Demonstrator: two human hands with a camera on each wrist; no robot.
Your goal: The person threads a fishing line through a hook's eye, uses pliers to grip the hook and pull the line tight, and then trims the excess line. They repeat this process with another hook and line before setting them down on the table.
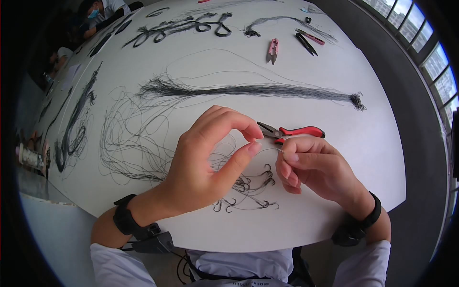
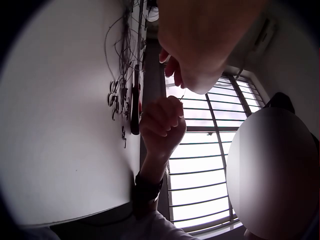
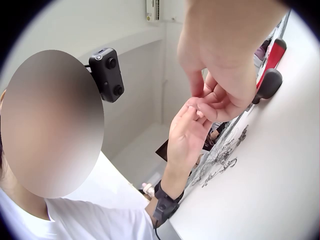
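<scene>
Above the white table (image 1: 306, 229) the left hand (image 1: 205, 158) pinches a thin line between thumb and forefinger. Facing it, the right hand (image 1: 320, 167) has curled fingers and pinches a small thin piece (image 1: 280, 150) between thumb and forefinger; in the left wrist view this piece (image 2: 182, 96) stands at the fingertips of the right hand (image 2: 162, 122). Below the hands lie several dark hooks (image 1: 264, 204) on thin lines. Red-handled pliers (image 1: 303, 131) lie just beyond the right hand. In the right wrist view the left hand (image 3: 186, 137) and right hand (image 3: 220, 55) almost meet.
A long bundle of dark lines (image 1: 248, 91) stretches across the table, with loose loops (image 1: 124, 143) at its left. Farther back are pink snips (image 1: 272, 51), black tweezers-like tools (image 1: 306, 44) and more bundles (image 1: 177, 28). Another person (image 1: 103, 14) sits at the far left.
</scene>
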